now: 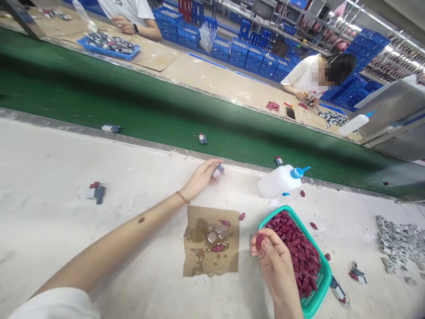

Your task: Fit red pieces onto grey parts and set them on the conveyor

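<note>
My left hand (201,177) reaches out over the white table (49,230), fingers pinched on a small grey part (218,170) near the green belt (166,115). Below it lies a glue-stained card (212,259), with a white bottle (277,181) to its right. My right hand (274,257) pinches a red piece (259,240) at the rim of the green basket (323,283) of red pieces.
</note>
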{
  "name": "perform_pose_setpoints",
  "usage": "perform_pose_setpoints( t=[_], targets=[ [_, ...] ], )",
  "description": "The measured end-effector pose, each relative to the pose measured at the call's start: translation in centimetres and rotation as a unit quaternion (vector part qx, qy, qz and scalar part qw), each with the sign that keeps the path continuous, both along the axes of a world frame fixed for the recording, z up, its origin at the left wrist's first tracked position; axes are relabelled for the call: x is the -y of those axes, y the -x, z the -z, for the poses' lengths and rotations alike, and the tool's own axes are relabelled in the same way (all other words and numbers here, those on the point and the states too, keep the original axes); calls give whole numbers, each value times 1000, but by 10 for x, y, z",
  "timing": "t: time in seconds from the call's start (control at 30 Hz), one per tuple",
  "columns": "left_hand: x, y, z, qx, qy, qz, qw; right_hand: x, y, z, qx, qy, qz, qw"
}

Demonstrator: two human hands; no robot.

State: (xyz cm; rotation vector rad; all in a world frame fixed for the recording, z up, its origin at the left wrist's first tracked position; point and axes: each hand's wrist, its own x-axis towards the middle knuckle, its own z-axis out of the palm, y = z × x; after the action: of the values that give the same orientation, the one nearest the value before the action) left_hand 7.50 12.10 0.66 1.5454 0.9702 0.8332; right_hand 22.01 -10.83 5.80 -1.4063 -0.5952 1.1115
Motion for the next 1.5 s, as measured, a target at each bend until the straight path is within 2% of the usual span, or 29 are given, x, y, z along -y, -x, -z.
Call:
perform_pose_setpoints(
  t=[0.07,0.17,0.23,0.33,0.4,0.5,0.63,0.77,0.93,1.03,1.1,1.27,1.33,1.4,1.5],
  targets=[
    [27,21,-4,49,96,13,994,-7,8,3,-30,11,-14,999],
    [61,49,-11,107,226,18,968,-16,15,14,-23,30,-34,999],
    [77,63,-12,120,247,14,961,-19,20,22,19,27,-47,998],
    [94,74,-9,139,258,-3,956,-22,28,32,140,-2,-82,987],
    [101,76,-5,153,268,-27,951,-24,32,34,246,-31,-130,960],
    [106,77,-1,171,264,-38,949,-26,35,35,385,-93,-206,895],
    [106,78,-2,201,268,-22,942,-30,36,38,484,-152,-256,823],
    [106,80,-3,216,306,-7,927,-32,36,43,534,-173,-271,782],
    [107,82,-4,228,367,13,902,-33,39,41,568,-173,-274,756],
    [108,81,-5,236,379,2,895,-34,41,38,564,-173,-268,762],
    [109,81,-4,244,389,1,888,-35,43,36,546,-167,-253,781],
    [111,79,2,250,428,6,868,-32,41,32,425,-116,-163,883],
    [113,79,2,242,437,11,866,-30,40,32,368,-113,-125,914],
    [115,78,1,234,443,16,865,-30,41,31,331,-132,-108,928],
    [116,77,-2,228,450,11,863,-34,45,30,332,-163,-105,923]
  ],
)
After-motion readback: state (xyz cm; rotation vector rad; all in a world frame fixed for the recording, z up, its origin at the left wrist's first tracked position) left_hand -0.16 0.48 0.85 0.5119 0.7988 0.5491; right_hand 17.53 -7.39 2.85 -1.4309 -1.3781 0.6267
